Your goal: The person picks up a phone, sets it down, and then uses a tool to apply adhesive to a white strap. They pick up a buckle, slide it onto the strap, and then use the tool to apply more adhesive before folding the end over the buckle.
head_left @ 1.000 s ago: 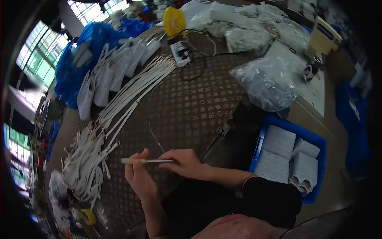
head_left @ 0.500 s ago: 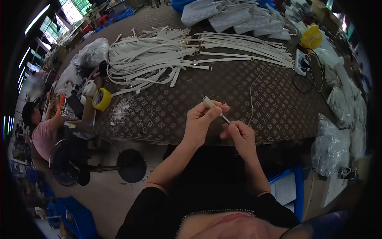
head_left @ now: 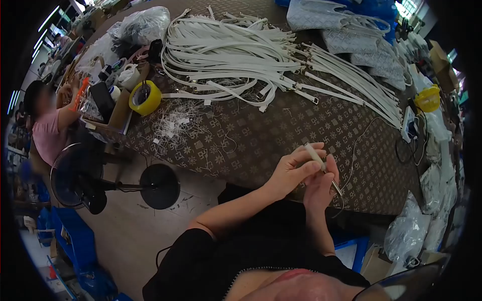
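Note:
Near the front edge of the table, my left hand [head_left: 296, 173] pinches a slim pen-like tool [head_left: 315, 155] by its pale, whitish barrel. The tool tilts, with its metal shaft [head_left: 336, 187] pointing down to the right. Just below and to the right, my right hand [head_left: 320, 193] closes around the shaft side, thumb against the tool; its fingers are partly hidden behind it. A thin cord hangs near the shaft's lower end. What kind of tool it is I cannot make out.
Many white straps [head_left: 226, 55] with metal buckles lie across the patterned tablecloth [head_left: 261, 135]. Yellow tape [head_left: 145, 98] and thread scraps [head_left: 175, 125] are at left, quilted bags [head_left: 346, 40] at the back, a power strip [head_left: 409, 124] at right. A fan [head_left: 75, 175] and a co-worker [head_left: 50, 123] are at left.
The view has swung, so both hands appear farther right and lower. My hands have drawn closer together, and the right fingers now reach up beside the pen-like tool.

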Tool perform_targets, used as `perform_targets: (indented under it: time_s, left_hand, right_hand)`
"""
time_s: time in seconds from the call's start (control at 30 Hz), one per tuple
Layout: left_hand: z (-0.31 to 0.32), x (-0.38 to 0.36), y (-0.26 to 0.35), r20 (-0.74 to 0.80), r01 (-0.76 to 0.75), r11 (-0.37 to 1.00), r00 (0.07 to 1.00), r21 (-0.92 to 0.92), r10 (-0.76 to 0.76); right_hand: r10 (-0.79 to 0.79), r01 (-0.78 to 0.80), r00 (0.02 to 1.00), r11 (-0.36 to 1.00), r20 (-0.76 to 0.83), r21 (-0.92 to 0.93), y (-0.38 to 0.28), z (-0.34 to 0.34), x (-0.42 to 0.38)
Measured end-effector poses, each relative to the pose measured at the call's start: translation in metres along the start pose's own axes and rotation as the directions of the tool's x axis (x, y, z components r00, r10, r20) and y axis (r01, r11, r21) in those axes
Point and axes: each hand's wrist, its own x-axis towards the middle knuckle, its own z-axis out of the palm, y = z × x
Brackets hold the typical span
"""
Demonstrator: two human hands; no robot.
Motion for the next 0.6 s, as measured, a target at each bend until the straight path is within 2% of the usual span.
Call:
perform_targets:
  time_s: [0.03, 0.07, 0.1, 0.13, 0.17, 0.23, 0.27, 0.33, 0.37, 0.43, 0.47, 0.5, 0.57, 0.6]
  left_hand:
    - [-0.005, 0.003, 0.000, 0.036, -0.002, 0.999, 0.999, 0.045, 0.000]
    - [-0.018, 0.004, 0.007, -0.003, -0.206, 0.791, 0.967, 0.576, 0.254]
    - [-0.037, 0.006, 0.021, 0.113, -0.272, 0.296, 0.881, 0.916, 0.460]
    - [-0.054, 0.010, 0.044, 0.128, -0.128, -0.032, 0.869, 0.991, 0.478]
    - [-0.073, 0.015, 0.067, 0.166, 0.017, -0.353, 0.861, 0.936, 0.481]
    - [-0.111, 0.027, 0.090, 0.085, 0.141, -0.486, 0.906, 0.862, 0.415]
    - [-0.124, 0.033, 0.093, 0.097, 0.123, -0.534, 0.926, 0.837, 0.366]
    - [-0.138, 0.048, 0.093, 0.169, 0.031, -0.612, 0.949, 0.790, 0.266]
    - [-0.144, 0.051, 0.095, 0.215, -0.025, -0.642, 0.952, 0.767, 0.219]
    - [-0.170, 0.059, 0.117, 0.219, -0.086, -0.523, 0.955, 0.848, 0.198]
    - [-0.149, 0.067, 0.133, -0.015, 0.107, -0.270, 0.947, 0.957, 0.321]
    - [-0.119, 0.069, 0.162, -0.286, 0.303, 0.016, 0.879, 0.953, 0.381]
    - [-0.070, 0.073, 0.197, -0.098, 0.179, -0.113, 0.856, 0.977, 0.508]
    - [-0.040, 0.073, 0.201, 0.006, 0.060, -0.123, 0.878, 0.991, 0.479]
  right_hand:
    - [0.013, -0.013, 1.000, 1.000, 0.000, 0.002, 0.000, -0.005, 0.006]
    - [-0.011, 0.010, 1.000, 1.000, 0.011, 0.027, -0.008, -0.004, 0.017]
    - [-0.039, 0.039, 0.999, 0.998, 0.012, 0.049, -0.013, -0.007, 0.028]
    - [-0.070, 0.071, 0.997, 0.993, -0.018, 0.095, -0.013, -0.019, 0.039]
    - [-0.074, 0.078, 0.995, 0.994, -0.059, 0.078, -0.010, -0.025, 0.046]
    - [0.007, -0.003, 0.998, 0.998, -0.070, 0.062, -0.010, -0.044, 0.053]
    - [-0.024, 0.028, 0.991, 0.999, -0.133, 0.029, -0.013, -0.049, 0.054]
    - [0.023, -0.021, 0.998, 0.999, -0.066, 0.041, -0.018, -0.052, 0.057]
    - [-0.006, 0.008, 0.993, 1.000, -0.118, 0.017, -0.022, -0.058, 0.057]
    - [-0.034, 0.041, 0.994, 0.997, -0.105, 0.067, -0.032, -0.066, 0.060]
    - [-0.061, 0.072, 0.986, 0.995, -0.153, 0.066, -0.042, -0.070, 0.063]
    - [-0.127, 0.138, 0.967, 0.990, -0.219, 0.036, -0.048, -0.079, 0.066]
    - [-0.225, 0.232, 0.935, 0.973, -0.274, -0.010, -0.063, -0.097, 0.075]
    - [-0.245, 0.261, 0.940, 0.965, -0.238, 0.036, -0.072, -0.106, 0.077]
